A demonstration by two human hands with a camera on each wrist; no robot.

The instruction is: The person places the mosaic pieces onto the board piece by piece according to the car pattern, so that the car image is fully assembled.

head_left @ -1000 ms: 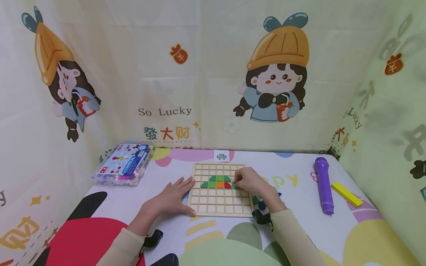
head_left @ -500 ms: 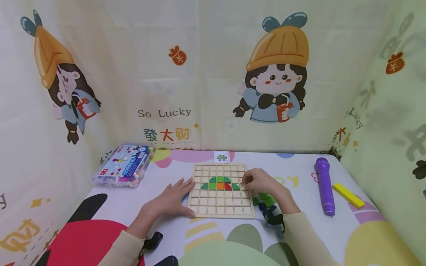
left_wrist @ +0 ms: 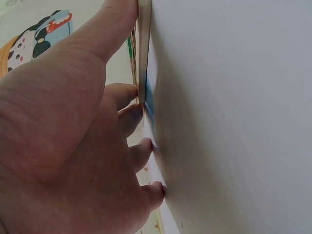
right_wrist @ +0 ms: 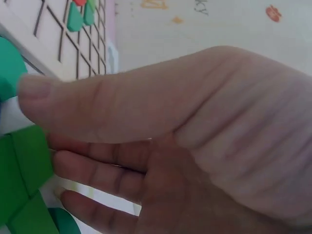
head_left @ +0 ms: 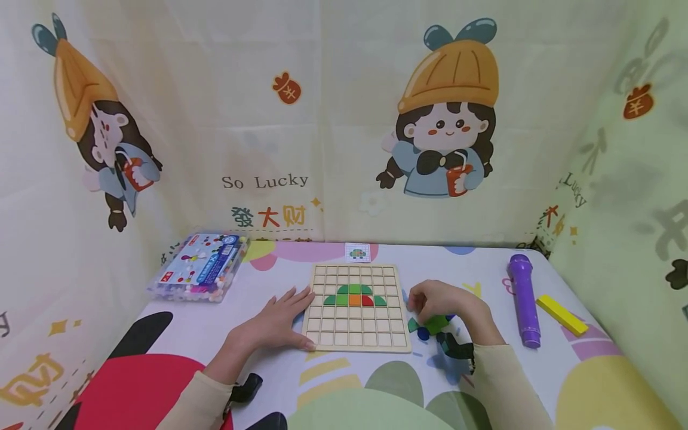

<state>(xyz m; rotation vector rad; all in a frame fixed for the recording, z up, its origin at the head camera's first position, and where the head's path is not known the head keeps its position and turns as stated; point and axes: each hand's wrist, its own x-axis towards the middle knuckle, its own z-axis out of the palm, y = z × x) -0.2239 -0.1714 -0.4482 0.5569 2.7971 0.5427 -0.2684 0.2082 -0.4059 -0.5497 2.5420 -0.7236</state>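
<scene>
A wooden grid board (head_left: 355, 340) lies on the table, holding a cluster of green, orange and red pieces (head_left: 355, 298) in a dome shape. My left hand (head_left: 276, 322) is spread at the board's left side, thumb and fingertips touching its edge. Just right of the board, my right hand (head_left: 448, 304) hovers low over loose green pieces (head_left: 438, 324) and a dark blue piece (head_left: 423, 334). The right wrist view shows its thumb apart from its fingers, beside green squares (right_wrist: 29, 161) and a rounded teal piece (right_wrist: 9, 68). Nothing is visible between thumb and fingers.
A small pattern card (head_left: 357, 252) lies behind the board. At the back left stands a clear plastic box (head_left: 199, 266) of colourful parts. A purple microphone-shaped object (head_left: 524, 301) and a yellow bar (head_left: 561, 315) lie at the right. Printed cloth walls surround the table.
My right hand has left the green piece at the right end of the cluster and moved right and nearer, to the loose pieces. The left hand stays on the board.
</scene>
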